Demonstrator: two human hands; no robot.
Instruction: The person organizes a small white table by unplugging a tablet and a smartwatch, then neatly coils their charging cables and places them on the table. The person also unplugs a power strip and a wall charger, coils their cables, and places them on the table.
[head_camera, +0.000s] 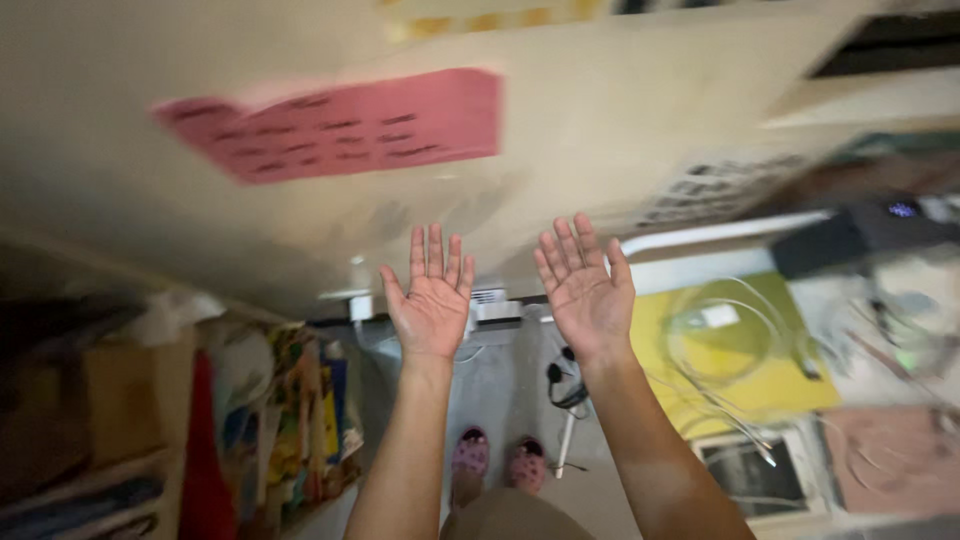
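Frame heavily blurred; yellow worktop (740, 350) at right carries loose white cables (725, 345), well apart from both hands. Left hand (432, 300) and right hand (588, 290) are raised, palms up, fingers (432, 250) spread, holding nothing. Risk: snagging those cables or tripping on floor clutter near the pink slippers (498, 458).

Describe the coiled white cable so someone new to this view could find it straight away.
Start at the right hand, raised open with the palm showing. Just to its right lies a yellow sheet on the cluttered surface. The white cable sits on that sheet in loose round loops, the only pale coil on yellow, unlike the dark headset below the hands.
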